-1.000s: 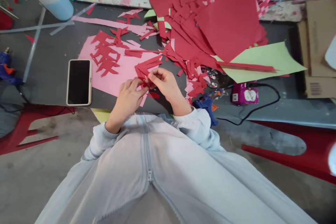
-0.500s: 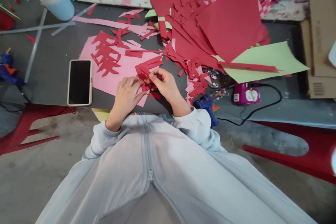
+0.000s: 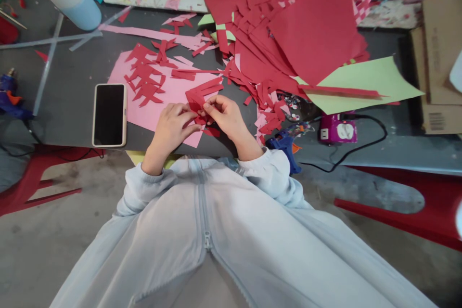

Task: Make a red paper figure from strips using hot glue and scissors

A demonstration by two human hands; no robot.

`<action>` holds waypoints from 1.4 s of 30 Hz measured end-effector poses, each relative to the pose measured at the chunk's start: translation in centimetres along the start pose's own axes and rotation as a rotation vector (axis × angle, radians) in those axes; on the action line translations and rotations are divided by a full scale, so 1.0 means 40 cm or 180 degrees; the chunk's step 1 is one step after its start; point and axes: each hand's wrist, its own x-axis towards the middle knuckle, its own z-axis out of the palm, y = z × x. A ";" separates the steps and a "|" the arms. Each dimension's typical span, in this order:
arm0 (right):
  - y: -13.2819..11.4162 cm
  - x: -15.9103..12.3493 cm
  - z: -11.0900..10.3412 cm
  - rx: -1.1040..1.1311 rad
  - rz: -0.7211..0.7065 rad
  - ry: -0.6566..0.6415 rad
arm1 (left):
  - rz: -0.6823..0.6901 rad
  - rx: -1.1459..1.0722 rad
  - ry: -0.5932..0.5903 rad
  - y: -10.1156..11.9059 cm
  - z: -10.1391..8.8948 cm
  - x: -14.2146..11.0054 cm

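My left hand (image 3: 173, 125) and my right hand (image 3: 226, 116) meet near the table's front edge, fingers closed in a pinch on a small red paper piece (image 3: 200, 118). The fingers hide much of it. Just beyond them lie folded red paper strips (image 3: 205, 90), on a pink paper sheet (image 3: 144, 118). Several cut red paper shapes (image 3: 146, 79) rest on the same sheet, to the left of my hands. A heap of red and pink paper scraps (image 3: 270, 118) lies to the right of my right hand.
A phone (image 3: 109, 114) lies at the left. Blue glue guns (image 3: 285, 147) sit at both sides, with a purple power box (image 3: 338, 128) and its cable at the right. Large red sheets (image 3: 314, 29), a green sheet (image 3: 368, 84) and cardboard (image 3: 442, 57) lie farther back.
My left hand has shifted slightly left and down, its fingers still at the red paper. My right hand has hardly moved.
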 end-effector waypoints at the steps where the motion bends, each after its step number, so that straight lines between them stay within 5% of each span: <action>1: 0.001 0.000 0.000 -0.0001 0.0006 -0.0002 | 0.0023 0.0001 0.0006 -0.002 0.000 0.003; 13: 0.000 0.006 -0.003 0.0089 0.0058 -0.0031 | 0.0529 0.0274 -0.0062 0.007 -0.011 0.014; 22: 0.000 0.007 -0.003 0.0228 0.0229 -0.0125 | -0.0006 0.0329 0.0180 0.006 -0.004 0.012; 31: -0.007 0.005 -0.004 0.0301 0.0215 -0.0027 | 0.0298 0.0019 0.0064 -0.003 -0.001 0.010; 42: -0.006 0.005 -0.007 0.0450 0.0180 -0.0010 | 0.0381 0.0447 0.0321 0.015 0.012 -0.014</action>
